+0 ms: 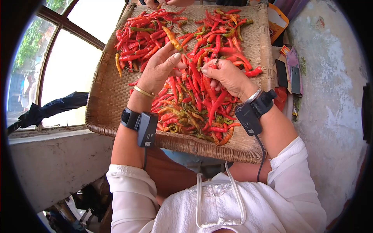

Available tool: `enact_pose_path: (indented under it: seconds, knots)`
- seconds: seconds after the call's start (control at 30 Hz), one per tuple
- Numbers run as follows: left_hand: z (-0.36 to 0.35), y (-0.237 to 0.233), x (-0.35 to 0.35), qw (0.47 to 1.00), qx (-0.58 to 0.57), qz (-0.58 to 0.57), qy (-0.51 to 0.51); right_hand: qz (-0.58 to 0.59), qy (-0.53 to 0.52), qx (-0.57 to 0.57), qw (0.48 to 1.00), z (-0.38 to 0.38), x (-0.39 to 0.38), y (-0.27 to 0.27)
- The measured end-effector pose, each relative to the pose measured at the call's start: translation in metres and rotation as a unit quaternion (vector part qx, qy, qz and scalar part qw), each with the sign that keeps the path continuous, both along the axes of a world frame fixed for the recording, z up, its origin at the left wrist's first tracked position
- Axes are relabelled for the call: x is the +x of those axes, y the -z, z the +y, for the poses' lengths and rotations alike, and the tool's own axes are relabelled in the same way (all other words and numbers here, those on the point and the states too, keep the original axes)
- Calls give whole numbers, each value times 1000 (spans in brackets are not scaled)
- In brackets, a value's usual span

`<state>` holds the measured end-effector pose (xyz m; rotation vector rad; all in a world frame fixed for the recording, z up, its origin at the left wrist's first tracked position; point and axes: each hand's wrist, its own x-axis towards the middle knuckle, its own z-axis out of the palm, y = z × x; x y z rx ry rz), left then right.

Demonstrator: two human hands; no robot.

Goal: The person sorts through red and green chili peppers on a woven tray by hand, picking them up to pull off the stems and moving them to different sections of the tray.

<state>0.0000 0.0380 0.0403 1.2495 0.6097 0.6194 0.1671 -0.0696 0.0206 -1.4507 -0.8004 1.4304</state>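
Note:
My left hand is over the pile with its fingers bent round the lower end of a yellow-orange chili pepper, which points up and away from me. To the right, my right hand is closed, thumb against forefinger, on a red chili pepper near its stem. Below and between both hands lies a heap of red chili peppers. Nearer me, a patch of yellowish, greenish and wrinkled chili peppers is mixed in. A shallow woven basket tray holds them all.
Another person's hands show at the tray's far edge, by a second heap of red chili peppers. Phones and a cardboard box are along the right wall. A folded dark umbrella rests by the left window.

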Motion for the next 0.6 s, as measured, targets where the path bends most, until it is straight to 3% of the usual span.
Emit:
enact_pose_path:
  seconds: [0.13,0.27,0.37,0.5,0.57,0.6]
  knots:
    - [0,-2,-3,986,110,86,90,66,-10,-10,998,-2,-2,0]
    - [-13,11,1,960,86,189,189,152,-3,22,988,-1,1,-2]
    - [-28,11,8,959,-8,205,193,162,-3,42,986,-1,0,-5]
    - [-15,11,5,953,-13,227,201,147,28,46,988,-1,0,-3]
    - [-11,10,5,964,-11,204,172,74,21,23,997,-2,0,-6]
    - [-12,8,9,990,-39,126,50,74,21,23,997,-3,-1,-5]
